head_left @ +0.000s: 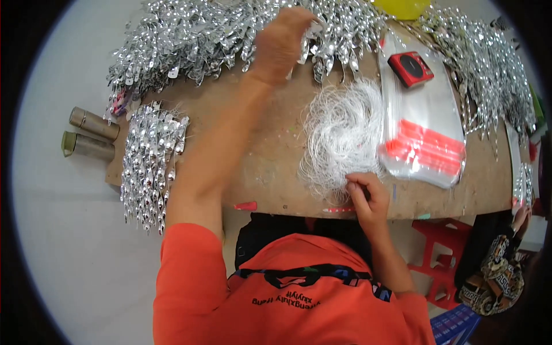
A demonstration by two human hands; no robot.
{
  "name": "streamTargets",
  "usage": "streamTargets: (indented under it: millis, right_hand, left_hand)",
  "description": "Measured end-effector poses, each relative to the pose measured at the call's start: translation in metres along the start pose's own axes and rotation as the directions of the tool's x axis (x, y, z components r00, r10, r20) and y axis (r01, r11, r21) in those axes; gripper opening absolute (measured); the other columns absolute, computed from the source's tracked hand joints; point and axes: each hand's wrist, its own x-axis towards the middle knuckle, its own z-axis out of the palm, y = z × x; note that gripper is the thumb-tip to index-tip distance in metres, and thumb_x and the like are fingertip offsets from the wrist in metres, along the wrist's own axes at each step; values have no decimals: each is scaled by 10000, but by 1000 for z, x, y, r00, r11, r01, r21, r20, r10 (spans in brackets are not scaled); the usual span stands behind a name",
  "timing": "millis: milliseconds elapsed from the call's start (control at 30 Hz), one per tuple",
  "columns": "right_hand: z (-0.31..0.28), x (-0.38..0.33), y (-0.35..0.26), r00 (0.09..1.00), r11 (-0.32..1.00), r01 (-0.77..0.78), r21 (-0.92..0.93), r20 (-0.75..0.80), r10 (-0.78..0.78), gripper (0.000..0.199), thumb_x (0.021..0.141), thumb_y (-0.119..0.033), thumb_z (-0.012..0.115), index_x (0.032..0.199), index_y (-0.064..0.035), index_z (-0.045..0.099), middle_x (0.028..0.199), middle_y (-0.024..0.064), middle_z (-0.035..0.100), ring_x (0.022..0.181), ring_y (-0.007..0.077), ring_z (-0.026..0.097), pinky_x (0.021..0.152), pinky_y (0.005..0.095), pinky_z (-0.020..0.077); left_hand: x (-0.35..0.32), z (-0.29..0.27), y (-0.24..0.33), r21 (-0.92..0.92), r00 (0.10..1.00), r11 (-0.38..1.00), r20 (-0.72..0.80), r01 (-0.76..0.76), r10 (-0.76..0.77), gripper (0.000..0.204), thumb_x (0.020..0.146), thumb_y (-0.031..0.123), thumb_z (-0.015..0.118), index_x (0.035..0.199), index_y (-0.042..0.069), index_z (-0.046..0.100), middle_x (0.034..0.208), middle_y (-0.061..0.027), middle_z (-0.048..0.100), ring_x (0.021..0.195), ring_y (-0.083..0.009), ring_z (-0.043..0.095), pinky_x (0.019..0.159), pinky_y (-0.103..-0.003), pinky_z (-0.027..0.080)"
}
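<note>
My left hand (pixel 280 47) is stretched to the far side of the table, over a thick heap of shiny silver twisted strips (pixel 195 43). Its fingers are curled in among the strips, and what they grip is hidden and slightly blurred. A loose tangle of fine white thread (pixel 342 129) lies right of the table's middle. At the near end of that tangle, my right hand (pixel 371 195) pinches thumb and forefinger together on the white thread.
Clear plastic bags (pixel 428 106) with red bands lie right of the thread, a red-and-black device (pixel 410 69) on them. More silver strips hang at the left (pixel 152 164) and right (pixel 489 75) edges. Two metal flasks (pixel 92 135) stand left; a red stool (pixel 440 253) and another person (pixel 497 270) are right.
</note>
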Motion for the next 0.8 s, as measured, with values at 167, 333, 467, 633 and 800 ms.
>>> streamTargets:
  millis: [167,333,467,633,800]
  right_hand:
    - [-3,-2,3,990,975,-130,179,-26,137,124,842,-5,542,957,5,587,802,27,567,705,69,517,628,204,418]
    - [-7,9,-3,960,818,-238,524,0,280,331,874,-79,519,1198,-17,487,834,52,563,675,79,510,608,202,424]
    - [-15,19,-25,948,479,-316,819,285,139,656,773,-252,681,1293,7,377,814,91,596,668,124,555,584,249,468]
    - [-16,17,-16,949,494,-306,814,221,224,486,829,-301,627,1175,2,471,878,68,586,736,119,557,637,234,451]
    - [-21,26,-8,958,654,-197,731,1,288,424,874,-236,556,1219,-8,463,976,63,561,782,90,532,722,235,428]
  left_hand:
    - [14,-81,58,-467,890,825,-151,318,-429,109,903,88,486,998,58,530,951,-98,618,784,-197,630,663,-288,510]
    - [-39,-138,113,-859,591,227,105,460,-800,150,929,116,457,1041,18,476,1024,-140,584,815,-186,615,719,-294,524]
    - [-100,-147,139,-801,327,-138,386,582,-862,153,931,106,444,1056,26,481,1025,-143,586,846,-173,607,761,-299,533]
    - [-138,-148,153,-751,138,-346,497,563,-856,227,916,116,480,1127,33,471,1068,-135,576,885,-166,597,763,-289,518]
    - [-154,-169,164,-591,58,-439,637,677,-769,367,902,166,517,1236,30,448,1093,-111,572,898,-160,593,782,-293,498]
